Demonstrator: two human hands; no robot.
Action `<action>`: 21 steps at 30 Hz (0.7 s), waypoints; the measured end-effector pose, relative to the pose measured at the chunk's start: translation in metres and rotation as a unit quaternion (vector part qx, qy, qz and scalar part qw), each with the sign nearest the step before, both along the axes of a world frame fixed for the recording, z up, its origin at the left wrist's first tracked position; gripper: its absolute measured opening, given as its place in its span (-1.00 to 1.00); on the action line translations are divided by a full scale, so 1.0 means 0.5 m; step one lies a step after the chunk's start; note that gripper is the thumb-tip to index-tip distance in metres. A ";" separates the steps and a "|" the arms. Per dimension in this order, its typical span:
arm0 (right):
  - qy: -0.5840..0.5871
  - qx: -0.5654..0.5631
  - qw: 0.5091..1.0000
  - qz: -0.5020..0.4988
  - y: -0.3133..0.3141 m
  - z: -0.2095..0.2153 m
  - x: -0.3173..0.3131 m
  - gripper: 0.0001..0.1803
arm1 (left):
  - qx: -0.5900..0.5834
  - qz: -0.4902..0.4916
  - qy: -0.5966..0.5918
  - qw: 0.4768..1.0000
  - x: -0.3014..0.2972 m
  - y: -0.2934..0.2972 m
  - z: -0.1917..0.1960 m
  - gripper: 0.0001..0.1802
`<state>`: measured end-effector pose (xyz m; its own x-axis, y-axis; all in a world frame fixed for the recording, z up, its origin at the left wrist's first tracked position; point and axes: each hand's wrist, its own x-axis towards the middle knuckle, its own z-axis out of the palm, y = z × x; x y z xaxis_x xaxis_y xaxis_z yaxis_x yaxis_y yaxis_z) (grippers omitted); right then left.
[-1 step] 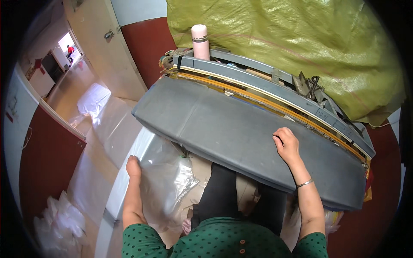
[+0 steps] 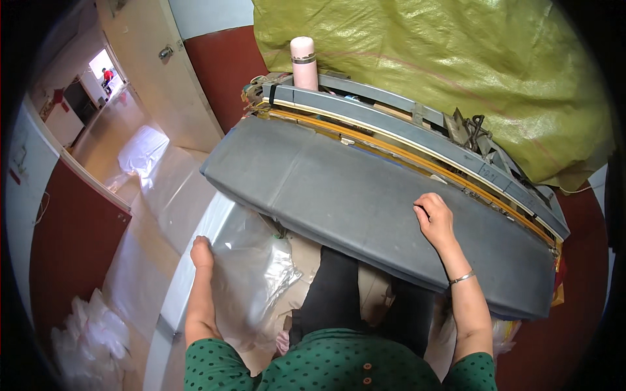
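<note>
My left hand [image 2: 202,252] is closed, resting at the edge of a long white band [image 2: 176,287] beside a clear plastic sheet [image 2: 244,267]. Whatever its fingers hold, if anything, is hidden. Over the grey padded top [image 2: 352,189] of a bench-like machine, my right hand [image 2: 435,218] is curled with the thumb near the fingers, and nothing shows in it. Behind the pad runs a grey metal bar [image 2: 391,130] with an orange strip [image 2: 378,140] along its near side.
A pink flask [image 2: 304,65] stands behind the bar at the left. Dark metal clamps [image 2: 468,130] sit behind it farther right. Yellow-green woven sheeting [image 2: 424,58] hangs at the back. Crumpled plastic [image 2: 91,339] lies on the floor, near an open door [image 2: 156,72] and a corridor.
</note>
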<state>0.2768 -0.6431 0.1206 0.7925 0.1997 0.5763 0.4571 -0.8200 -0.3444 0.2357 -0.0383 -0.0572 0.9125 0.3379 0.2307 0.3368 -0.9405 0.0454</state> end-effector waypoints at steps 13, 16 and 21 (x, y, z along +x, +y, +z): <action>0.009 0.025 1.000 0.013 0.003 0.001 0.005 -0.91 | 0.038 -0.020 -0.002 0.999 -0.032 0.023 -0.010 -0.91; 0.007 0.024 0.999 0.020 0.004 0.001 0.007 -0.91 | 0.034 0.005 -0.020 0.999 -0.035 0.044 -0.012 -0.93; 0.020 0.028 0.999 0.017 -0.008 0.003 -0.006 -0.92 | -0.090 0.055 -0.132 0.986 -0.084 0.091 0.014 -0.94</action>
<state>0.2737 -0.6471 0.1224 0.8077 0.1959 0.5560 0.4703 -0.7829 -0.4073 0.1938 0.0069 -0.0502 0.7836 0.4892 0.3830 0.3907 -0.8673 0.3084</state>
